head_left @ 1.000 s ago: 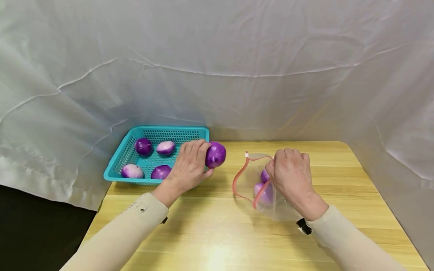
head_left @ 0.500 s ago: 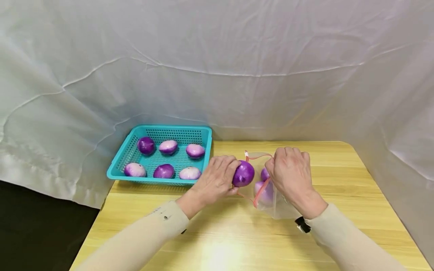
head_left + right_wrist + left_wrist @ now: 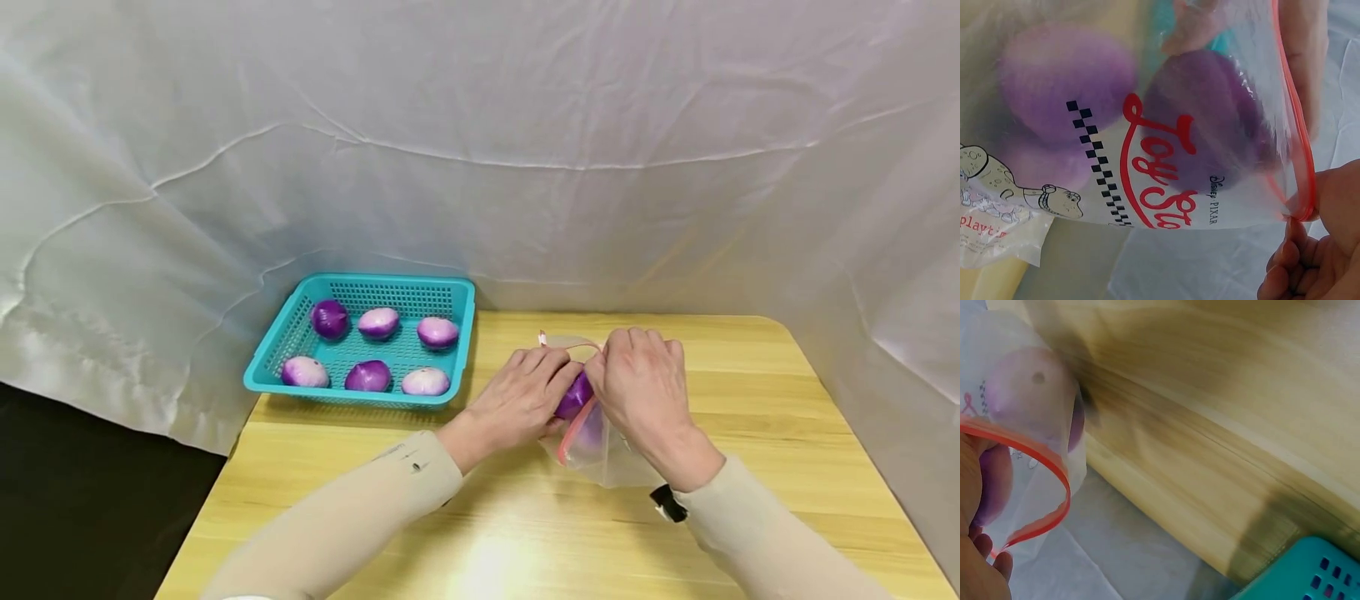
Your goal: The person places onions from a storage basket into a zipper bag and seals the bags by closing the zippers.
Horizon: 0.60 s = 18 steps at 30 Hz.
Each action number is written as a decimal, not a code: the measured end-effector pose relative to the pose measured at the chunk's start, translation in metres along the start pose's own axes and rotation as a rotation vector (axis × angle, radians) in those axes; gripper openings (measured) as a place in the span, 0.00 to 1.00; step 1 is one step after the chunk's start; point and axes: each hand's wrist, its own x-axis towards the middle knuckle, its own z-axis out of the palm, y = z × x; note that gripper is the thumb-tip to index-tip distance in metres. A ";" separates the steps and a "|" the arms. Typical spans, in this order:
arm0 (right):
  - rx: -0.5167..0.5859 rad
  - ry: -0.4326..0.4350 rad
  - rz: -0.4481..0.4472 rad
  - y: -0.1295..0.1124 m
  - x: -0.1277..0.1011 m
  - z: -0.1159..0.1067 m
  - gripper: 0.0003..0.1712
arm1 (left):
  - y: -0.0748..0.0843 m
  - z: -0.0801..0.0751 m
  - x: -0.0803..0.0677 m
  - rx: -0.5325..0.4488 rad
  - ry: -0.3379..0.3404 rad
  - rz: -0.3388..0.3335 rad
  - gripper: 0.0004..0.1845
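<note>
Our left hand (image 3: 525,392) curls its grip around a glossy purple onion (image 3: 574,395), pushing it into the clear zip bag (image 3: 600,450) mid-surface. Our right hand (image 3: 643,385) pinches the red-trimmed rim, holding the mouth open. Six onions sit in the teal basket (image 3: 457,350) at the far-left edge.
</note>
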 end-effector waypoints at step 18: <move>0.044 -0.042 0.067 0.005 0.001 -0.008 0.12 | -0.006 -0.005 0.007 0.108 -0.100 -0.003 0.14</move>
